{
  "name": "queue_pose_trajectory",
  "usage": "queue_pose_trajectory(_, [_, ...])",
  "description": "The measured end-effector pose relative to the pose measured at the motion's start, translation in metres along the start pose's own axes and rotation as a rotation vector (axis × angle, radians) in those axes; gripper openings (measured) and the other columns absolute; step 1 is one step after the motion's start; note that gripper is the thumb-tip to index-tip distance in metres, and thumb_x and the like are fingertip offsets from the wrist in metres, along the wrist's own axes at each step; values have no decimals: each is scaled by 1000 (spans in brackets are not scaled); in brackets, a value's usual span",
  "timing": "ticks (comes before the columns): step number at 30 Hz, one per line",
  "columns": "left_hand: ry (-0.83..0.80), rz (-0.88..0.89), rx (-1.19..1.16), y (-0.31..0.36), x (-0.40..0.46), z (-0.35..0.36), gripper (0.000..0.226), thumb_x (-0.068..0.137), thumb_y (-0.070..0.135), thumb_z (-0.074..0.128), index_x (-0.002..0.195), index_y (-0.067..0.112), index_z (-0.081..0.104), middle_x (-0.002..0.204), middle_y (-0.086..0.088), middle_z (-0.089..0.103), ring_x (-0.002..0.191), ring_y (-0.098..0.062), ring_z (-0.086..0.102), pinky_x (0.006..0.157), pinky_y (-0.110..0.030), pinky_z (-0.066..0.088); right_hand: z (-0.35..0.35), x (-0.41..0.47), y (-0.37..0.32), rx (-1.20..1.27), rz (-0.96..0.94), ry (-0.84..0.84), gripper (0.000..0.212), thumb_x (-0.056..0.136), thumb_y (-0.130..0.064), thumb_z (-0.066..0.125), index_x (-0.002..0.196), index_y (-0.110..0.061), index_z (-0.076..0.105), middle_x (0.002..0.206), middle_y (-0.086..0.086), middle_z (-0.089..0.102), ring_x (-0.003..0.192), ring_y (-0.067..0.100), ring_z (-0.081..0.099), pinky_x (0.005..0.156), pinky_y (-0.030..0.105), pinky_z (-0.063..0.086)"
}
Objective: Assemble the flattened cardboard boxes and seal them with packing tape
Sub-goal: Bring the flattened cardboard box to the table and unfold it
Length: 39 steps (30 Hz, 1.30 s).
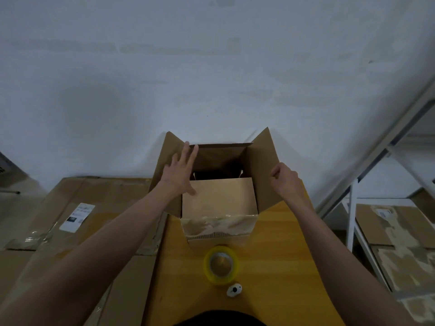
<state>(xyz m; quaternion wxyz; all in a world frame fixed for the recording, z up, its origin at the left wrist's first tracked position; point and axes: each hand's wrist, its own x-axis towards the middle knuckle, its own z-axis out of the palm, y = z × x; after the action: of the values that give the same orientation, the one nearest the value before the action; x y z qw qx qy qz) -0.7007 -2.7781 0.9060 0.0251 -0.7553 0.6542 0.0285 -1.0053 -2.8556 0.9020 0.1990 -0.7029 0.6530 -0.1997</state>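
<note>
At mid-frame, the left hand [181,171] lies flat on the box [219,208] flap; the right hand [286,177] grips the other flap, tape roll [221,264] below

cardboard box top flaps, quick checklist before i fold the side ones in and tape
1. Near flap of the brown cardboard box folded in over the opening: ok.
2. Far flap folded in: not ok, it looks upright.
3. Left hand, fingers straight, on the left side flap: ok.
4. Right hand gripping the right side flap edge: ok.
5. Yellow roll of packing tape within reach on the wooden table: ok.
6. Bottom seam sealed: cannot tell, hidden.
</note>
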Motion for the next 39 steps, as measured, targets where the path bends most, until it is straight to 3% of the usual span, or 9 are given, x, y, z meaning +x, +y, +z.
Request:
queue_pose_trajectory(6, [-117,5,92,14,33,-1,160,55,57,90,149,26,-34,160,-4,-34,150,-42,-11,115,-67,18,1,1,2,35,-56,-48,53,93,-5,57,137,-23,34,67,1,53,50,13,48,41,23,32])
queue_pose_trajectory(11, [-232,31,200,13,45,8,138,60,68,81,158,26,-6,163,-8,12,150,-40,-5,114,-73,7,-2,5,3,103,23,-97,86,94,-5,57,157,-24,1,67,8,55,53,17,50,46,28,40])
queue_pose_trajectory(16, [-363,36,300,11,48,20,111,75,74,65,159,27,11,166,-6,14,151,-42,-10,112,-74,-7,3,11,-6,164,-126,-168,60,95,-20,56,150,-23,32,117,5,58,92,19,62,70,31,51])
queue_pose_trajectory(21, [-379,65,332,9,50,20,103,81,76,54,160,25,11,166,-5,13,151,-40,-12,113,-72,-9,37,11,-25,162,-296,-402,53,98,-59,31,142,-34,49,153,-3,40,144,18,30,110,38,30])
queue_pose_trajectory(25, [-352,81,330,9,48,19,101,80,77,54,158,24,16,165,-5,17,152,-39,-9,115,-69,-9,69,12,-23,-166,-349,-458,47,101,-52,37,144,-33,41,160,4,29,149,32,20,118,48,24])
queue_pose_trajectory(30, [-89,-32,384,8,45,-13,98,83,63,64,156,12,23,164,-19,4,150,-45,-8,119,-64,-3,84,0,-12,-144,-292,-480,58,99,-46,50,152,-35,28,165,0,9,150,35,12,118,50,23])
queue_pose_trajectory(32, [-8,-158,266,6,47,-28,103,89,48,64,158,5,0,162,-26,-10,149,-49,-7,120,-62,5,84,-1,-11,-130,-294,-458,57,99,-47,51,150,-36,31,165,-1,11,146,36,20,112,49,31])
queue_pose_trajectory(35, [-70,-201,-284,5,53,-45,115,91,34,68,153,11,-26,164,-21,-15,150,-42,12,119,-53,25,85,1,-12,-114,-287,-449,55,98,-47,53,147,-36,34,164,0,13,143,38,26,107,50,37])
queue_pose_trajectory(39, [-169,-14,-538,22,46,-42,91,101,48,47,156,20,-19,166,-11,8,149,-29,26,116,-37,27,86,3,-13,-99,-276,-438,57,96,-49,56,147,-37,34,163,0,15,141,39,30,105,50,40])
